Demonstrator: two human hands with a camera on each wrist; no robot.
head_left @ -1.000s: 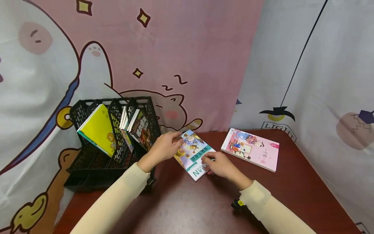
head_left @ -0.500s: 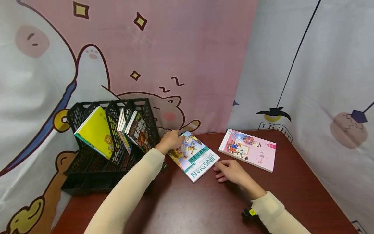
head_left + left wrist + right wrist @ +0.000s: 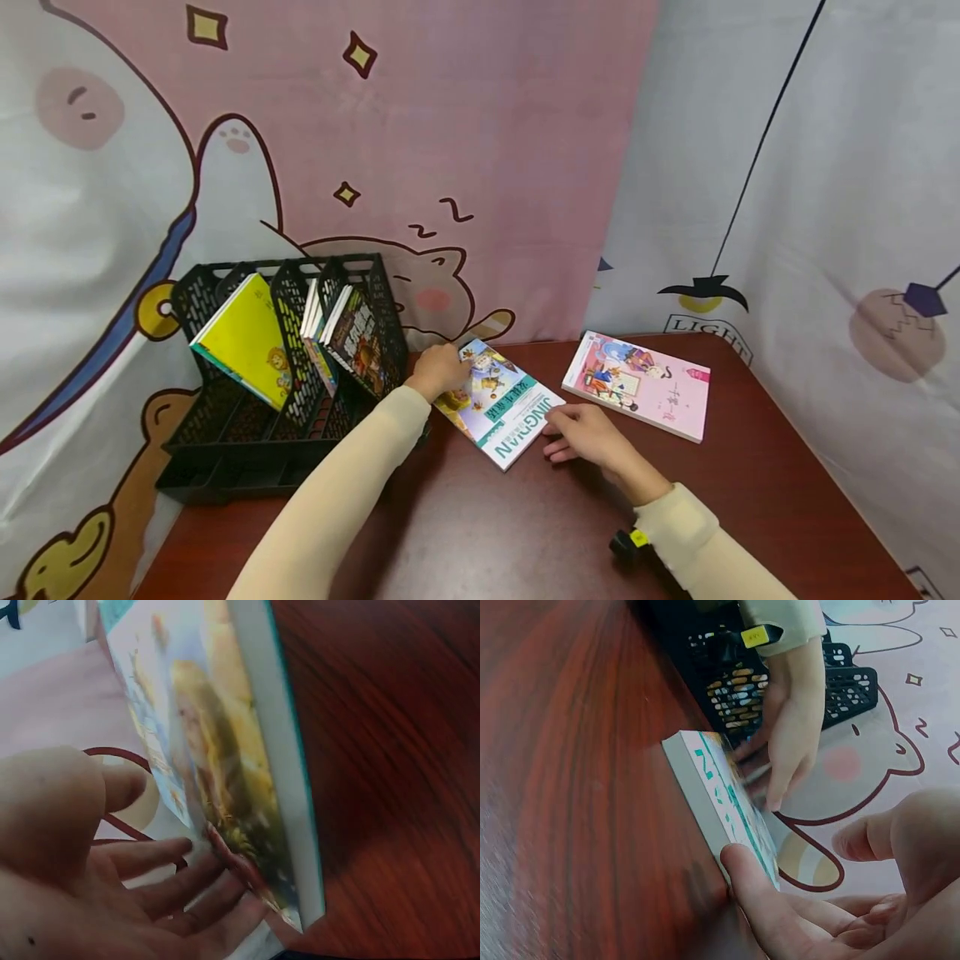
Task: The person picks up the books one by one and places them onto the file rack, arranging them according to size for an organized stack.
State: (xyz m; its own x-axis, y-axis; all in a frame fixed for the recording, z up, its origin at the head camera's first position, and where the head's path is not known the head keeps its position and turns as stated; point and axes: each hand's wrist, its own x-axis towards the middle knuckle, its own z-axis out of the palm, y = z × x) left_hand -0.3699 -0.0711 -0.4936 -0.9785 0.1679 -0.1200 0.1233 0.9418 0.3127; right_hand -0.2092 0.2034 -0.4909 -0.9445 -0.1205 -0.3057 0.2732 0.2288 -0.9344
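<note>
A paperback book [image 3: 498,408] with a colourful picture cover and green lettering lies flat on the table between my hands. At its far left end is my left hand [image 3: 438,372]; in the left wrist view its fingers [image 3: 180,889] extend to the book's end edge, the thumb raised apart from the cover. My right hand [image 3: 588,433] is at the near right corner. In the right wrist view, one fingertip [image 3: 739,859] is right at the book's edge, and the thumb stands away from it. Neither hand grips the book.
A pink book [image 3: 645,385] lies to the right on the dark red table [image 3: 465,533]. At the left stands a black file rack [image 3: 225,462] holding a yellow book [image 3: 251,342], several thin books and a dark-covered book [image 3: 367,342]. A printed cloth [image 3: 480,125] hangs behind.
My right hand has moved off the cover to the book's near right corner. My left hand has shifted along the far left end. The book has shifted slightly.
</note>
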